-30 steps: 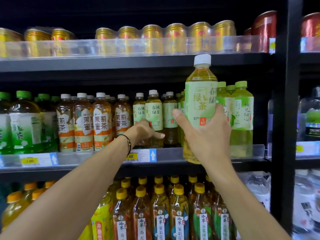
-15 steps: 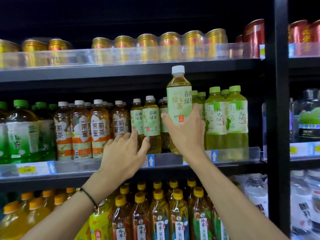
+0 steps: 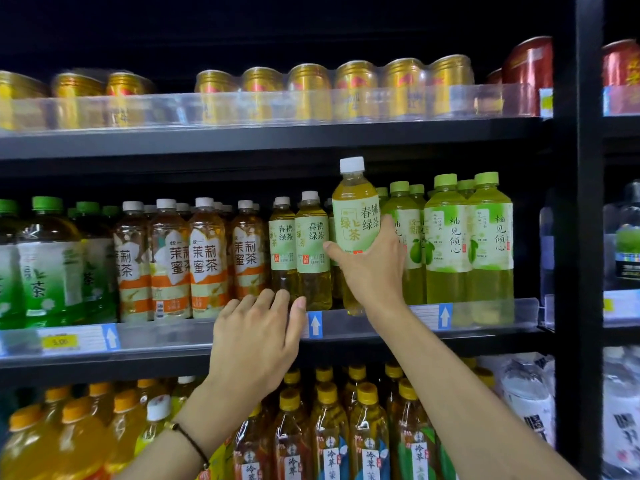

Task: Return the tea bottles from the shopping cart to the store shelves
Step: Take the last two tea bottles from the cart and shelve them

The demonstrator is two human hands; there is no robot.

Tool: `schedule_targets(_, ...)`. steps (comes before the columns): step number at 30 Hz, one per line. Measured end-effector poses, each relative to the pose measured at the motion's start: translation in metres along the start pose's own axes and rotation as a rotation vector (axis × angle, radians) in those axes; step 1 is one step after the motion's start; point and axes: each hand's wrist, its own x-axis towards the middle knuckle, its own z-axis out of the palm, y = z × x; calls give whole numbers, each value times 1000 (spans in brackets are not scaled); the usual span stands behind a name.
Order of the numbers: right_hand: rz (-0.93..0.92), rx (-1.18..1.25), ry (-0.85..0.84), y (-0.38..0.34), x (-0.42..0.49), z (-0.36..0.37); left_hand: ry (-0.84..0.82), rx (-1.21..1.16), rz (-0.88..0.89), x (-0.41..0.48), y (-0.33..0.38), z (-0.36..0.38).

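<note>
My right hand (image 3: 372,268) grips a green tea bottle (image 3: 355,216) with a white cap and pale green label, upright at the front edge of the middle shelf (image 3: 381,327). It stands just right of two matching green tea bottles (image 3: 301,251) in the row. My left hand (image 3: 256,341) hovers lower left, fingers straight and spread, fingertips near the base of those matching bottles, holding nothing.
Jasmine tea bottles (image 3: 190,258) with orange labels fill the shelf to the left, green-capped bottles (image 3: 467,237) to the right. Gold cans (image 3: 311,91) line the upper shelf. Yellow-capped bottles (image 3: 329,427) crowd the lower shelf. A black upright post (image 3: 578,237) bounds the right side.
My right hand has carried the bottle left and down toward the matching row. My left hand has drawn back from between the shelf bottles and now hovers open below them.
</note>
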Motion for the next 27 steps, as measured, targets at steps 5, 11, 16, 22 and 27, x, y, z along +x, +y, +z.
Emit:
schedule_targets(5, 152, -54, -50, 1, 9, 7, 54, -7, 26, -1, -2, 5)
schedule_targets(11, 211, -119, -104, 2, 14, 17, 103, -14, 63, -2, -5, 6)
schedule_targets(16, 91, -246, -106, 2, 11, 19, 110, -17, 75, -3, -6, 7)
schedule_targets(22, -1, -433, -231, 2, 2, 8, 106, -27, 94, -3, -9, 8)
schedule_targets(27, 1, -635, -361, 5, 1, -14, 144, -10, 112, -3, -9, 10)
